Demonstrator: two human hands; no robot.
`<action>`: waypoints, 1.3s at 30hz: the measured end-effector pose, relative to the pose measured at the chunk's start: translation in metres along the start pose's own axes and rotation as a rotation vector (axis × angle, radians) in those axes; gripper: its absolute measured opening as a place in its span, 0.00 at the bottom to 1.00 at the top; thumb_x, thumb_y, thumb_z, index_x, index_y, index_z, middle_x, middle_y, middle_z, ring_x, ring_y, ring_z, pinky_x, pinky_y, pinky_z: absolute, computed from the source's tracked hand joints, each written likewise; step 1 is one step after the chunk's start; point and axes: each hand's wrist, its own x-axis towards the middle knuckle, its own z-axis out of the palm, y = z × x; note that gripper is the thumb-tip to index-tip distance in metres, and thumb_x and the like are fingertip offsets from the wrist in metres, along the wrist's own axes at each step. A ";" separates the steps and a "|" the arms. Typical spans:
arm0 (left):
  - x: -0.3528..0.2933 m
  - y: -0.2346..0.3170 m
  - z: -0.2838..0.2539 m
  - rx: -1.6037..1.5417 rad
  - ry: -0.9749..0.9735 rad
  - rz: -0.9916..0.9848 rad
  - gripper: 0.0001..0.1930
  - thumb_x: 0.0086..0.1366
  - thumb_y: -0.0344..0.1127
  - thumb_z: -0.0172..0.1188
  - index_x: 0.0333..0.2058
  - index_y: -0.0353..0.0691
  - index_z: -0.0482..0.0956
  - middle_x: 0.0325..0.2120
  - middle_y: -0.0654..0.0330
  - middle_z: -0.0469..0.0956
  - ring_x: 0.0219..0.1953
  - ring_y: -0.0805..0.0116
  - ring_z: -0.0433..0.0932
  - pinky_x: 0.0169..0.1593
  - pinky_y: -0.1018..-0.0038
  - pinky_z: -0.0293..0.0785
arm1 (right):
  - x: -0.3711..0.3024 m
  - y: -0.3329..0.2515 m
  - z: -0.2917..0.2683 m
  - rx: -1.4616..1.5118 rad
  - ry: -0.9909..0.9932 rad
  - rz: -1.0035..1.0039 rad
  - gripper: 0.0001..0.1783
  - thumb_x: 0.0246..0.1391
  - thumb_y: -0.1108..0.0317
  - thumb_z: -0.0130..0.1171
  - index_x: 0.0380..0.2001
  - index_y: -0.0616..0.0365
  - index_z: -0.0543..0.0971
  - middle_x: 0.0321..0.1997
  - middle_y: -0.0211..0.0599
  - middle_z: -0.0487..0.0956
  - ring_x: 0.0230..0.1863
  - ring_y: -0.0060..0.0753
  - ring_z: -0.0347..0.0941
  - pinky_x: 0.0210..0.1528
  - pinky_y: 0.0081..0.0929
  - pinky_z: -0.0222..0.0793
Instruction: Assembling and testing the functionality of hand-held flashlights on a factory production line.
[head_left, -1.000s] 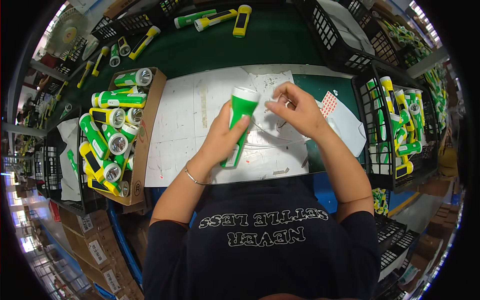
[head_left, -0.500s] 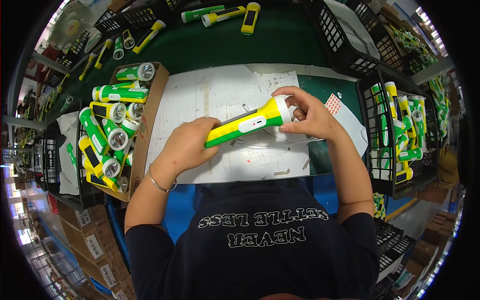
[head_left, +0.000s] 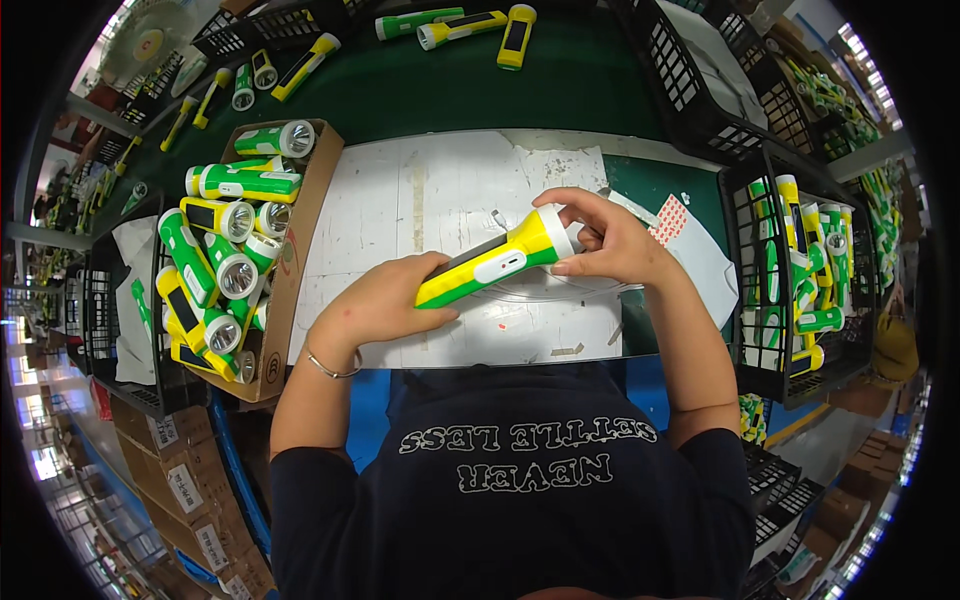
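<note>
- The left hand [head_left: 385, 300] grips the tail of a yellow-and-green plastic flashlight with a flared white head [head_left: 490, 268]; the right hand [head_left: 612, 238] curls about the head, thumb near and fingers far, seemingly holding it, though some fingertips are hidden.
- The step in hand looks like handling or checking this flashlight; the next move calls for a steady tail grip while the right fingers work at the head.
- The flashlight is held above a scuffed white work sheet [head_left: 370, 220], its long axis slanting from near left to far right, head pointing right, white oval switch panel facing near.
- Beyond the hands: a red-dotted white sticker sheet [head_left: 669, 219] right, a brown cardboard box of flashlights [head_left: 302, 235] left.
</note>
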 end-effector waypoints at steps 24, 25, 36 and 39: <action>0.048 -0.019 0.062 -0.640 0.439 -0.081 0.27 0.54 0.41 0.65 0.47 0.33 0.66 0.36 0.55 0.74 0.38 0.68 0.73 0.42 0.73 0.70 | 0.020 0.021 0.054 0.112 0.264 0.033 0.10 0.50 0.69 0.62 0.33 0.63 0.77 0.25 0.22 0.74 0.26 0.09 0.65 0.29 0.09 0.61; 0.049 -0.016 0.063 -0.634 0.425 -0.070 0.27 0.54 0.41 0.65 0.47 0.33 0.66 0.36 0.55 0.74 0.37 0.68 0.74 0.42 0.73 0.70 | 0.018 0.021 0.053 0.111 0.269 0.035 0.10 0.50 0.69 0.62 0.33 0.63 0.77 0.25 0.22 0.74 0.26 0.09 0.65 0.29 0.09 0.61; 0.045 0.013 0.062 -0.251 0.554 0.019 0.28 0.54 0.38 0.62 0.51 0.35 0.62 0.39 0.46 0.74 0.39 0.51 0.76 0.41 0.66 0.72 | 0.013 0.021 0.050 0.169 0.317 0.066 0.09 0.46 0.69 0.65 0.26 0.63 0.77 0.22 0.26 0.75 0.24 0.11 0.66 0.28 0.11 0.62; 0.046 0.011 0.067 0.058 0.743 0.108 0.29 0.53 0.37 0.62 0.52 0.35 0.61 0.41 0.46 0.72 0.39 0.48 0.75 0.39 0.64 0.73 | 0.014 0.020 0.052 0.327 0.303 0.141 0.09 0.46 0.69 0.65 0.26 0.64 0.77 0.22 0.27 0.75 0.24 0.12 0.67 0.28 0.12 0.63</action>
